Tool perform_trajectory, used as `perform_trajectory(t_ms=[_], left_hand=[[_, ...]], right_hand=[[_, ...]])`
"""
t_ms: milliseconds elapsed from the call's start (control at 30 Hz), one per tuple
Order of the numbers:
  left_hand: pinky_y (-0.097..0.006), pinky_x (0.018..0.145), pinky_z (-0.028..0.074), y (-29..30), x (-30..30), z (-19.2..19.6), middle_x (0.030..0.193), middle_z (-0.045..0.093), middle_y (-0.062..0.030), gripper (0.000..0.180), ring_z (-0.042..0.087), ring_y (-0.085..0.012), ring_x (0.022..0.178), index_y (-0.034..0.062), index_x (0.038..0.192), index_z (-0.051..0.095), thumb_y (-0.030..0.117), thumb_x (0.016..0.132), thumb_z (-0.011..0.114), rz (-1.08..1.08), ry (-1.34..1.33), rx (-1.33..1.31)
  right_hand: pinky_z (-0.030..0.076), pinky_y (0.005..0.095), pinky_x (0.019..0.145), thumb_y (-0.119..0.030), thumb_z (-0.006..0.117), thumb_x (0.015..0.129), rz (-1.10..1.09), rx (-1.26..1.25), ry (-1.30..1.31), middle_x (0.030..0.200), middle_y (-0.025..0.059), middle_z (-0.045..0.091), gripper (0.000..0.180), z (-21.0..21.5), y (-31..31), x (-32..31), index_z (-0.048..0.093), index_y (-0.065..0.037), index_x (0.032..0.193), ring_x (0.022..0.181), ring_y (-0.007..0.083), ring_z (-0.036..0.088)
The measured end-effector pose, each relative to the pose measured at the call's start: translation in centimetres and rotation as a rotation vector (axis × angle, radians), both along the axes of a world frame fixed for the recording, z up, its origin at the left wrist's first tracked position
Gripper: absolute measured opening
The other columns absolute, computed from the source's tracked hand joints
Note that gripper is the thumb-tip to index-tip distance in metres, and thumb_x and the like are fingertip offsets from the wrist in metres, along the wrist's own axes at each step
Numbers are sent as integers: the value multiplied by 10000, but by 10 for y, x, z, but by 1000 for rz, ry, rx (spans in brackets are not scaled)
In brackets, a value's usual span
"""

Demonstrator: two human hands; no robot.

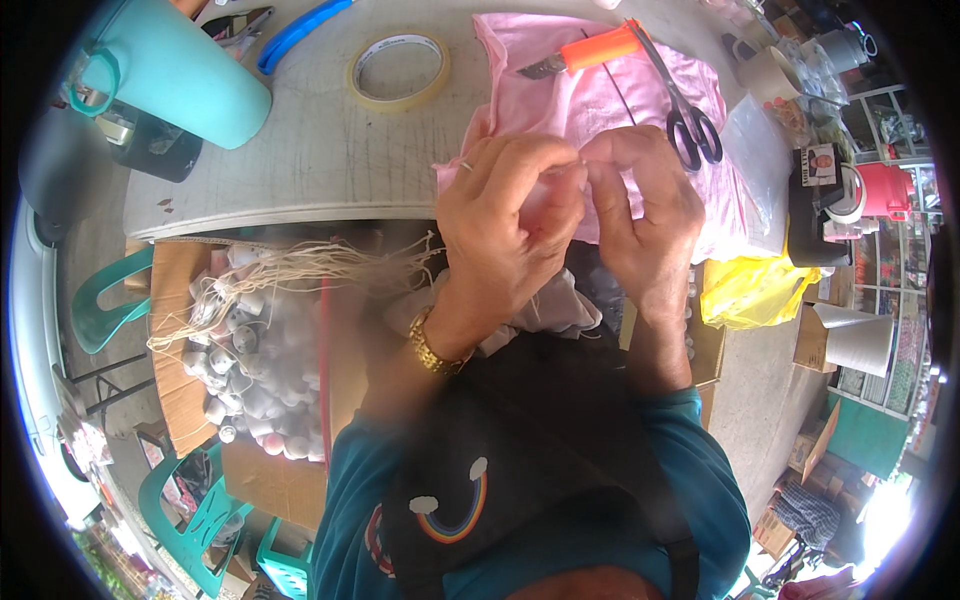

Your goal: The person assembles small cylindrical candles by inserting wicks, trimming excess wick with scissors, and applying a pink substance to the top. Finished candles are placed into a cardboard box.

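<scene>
My left hand (pixel 505 215) and my right hand (pixel 648 215) meet above the table's front edge. Thumb and forefinger of each are pinched together, tips almost touching the other hand's. Whatever lies between the fingertips is too small to make out. Beneath and beyond them spreads a pink cloth (pixel 515 90). On that cloth lie an orange-handled blade (pixel 600 48), a thin dark rod (pixel 620 95) and a pair of scissors (pixel 690 130) with black handles. Below my hands, a greyish cloth (pixel 555 305) rests near my lap.
A tape roll (pixel 400 101), a blue curved object (pixel 295 38) and a teal tumbler (pixel 190 80) stand on the white table (pixel 300 190). At left, a cardboard box (pixel 175 350) holds small white pieces (pixel 265 380) under pale cords (pixel 290 275). A yellow plastic bag (pixel 755 290) sits at right.
</scene>
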State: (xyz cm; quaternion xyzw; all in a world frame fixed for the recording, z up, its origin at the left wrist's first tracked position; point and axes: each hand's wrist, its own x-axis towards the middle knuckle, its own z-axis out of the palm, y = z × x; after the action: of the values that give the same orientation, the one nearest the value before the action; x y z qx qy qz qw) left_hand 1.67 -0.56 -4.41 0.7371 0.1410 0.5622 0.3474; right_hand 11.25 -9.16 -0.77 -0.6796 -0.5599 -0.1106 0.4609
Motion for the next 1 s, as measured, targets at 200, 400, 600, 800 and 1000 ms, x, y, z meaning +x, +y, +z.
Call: perform_trajectory(t_ms=[200,400,600,800,1000], left_hand=[[-523,1038,378,2,1,-1,853,664,-8,254,616,-211,750,106,893,664,4,675,744,281,66,389],[-574,1065,334,7,6,-5,832,601,14,273,573,-196,723,121,917,613,51,674,715,283,103,403],[-358,899,477,11,-1,-1,716,603,24,192,560,-93,635,62,884,639,-35,725,686,31,56,37],[-153,526,305,6,-7,7,712,525,80,126,394,20,624,19,910,633,-53,807,640,-190,-4,-484],[-172,545,384,7,-10,13,719,557,31,122,454,2,625,7,895,625,-23,780,654,-302,-1,-684]], right_hand=[[502,375,673,48,627,789,-31,-37,-22,848,112,625,131,1,2,0,603,-24,895,769,312,623],[509,327,652,59,631,796,-35,-54,52,848,102,641,136,4,0,0,625,-21,906,751,262,652],[511,310,644,63,660,778,2,-1,48,847,101,652,166,-1,3,-2,635,-29,915,747,241,654],[516,320,641,55,694,751,-17,74,-98,841,99,651,211,-6,6,-7,618,-46,919,751,252,648],[511,334,634,56,698,740,-45,107,-241,838,95,644,230,-9,13,-4,609,-50,923,732,266,634]])
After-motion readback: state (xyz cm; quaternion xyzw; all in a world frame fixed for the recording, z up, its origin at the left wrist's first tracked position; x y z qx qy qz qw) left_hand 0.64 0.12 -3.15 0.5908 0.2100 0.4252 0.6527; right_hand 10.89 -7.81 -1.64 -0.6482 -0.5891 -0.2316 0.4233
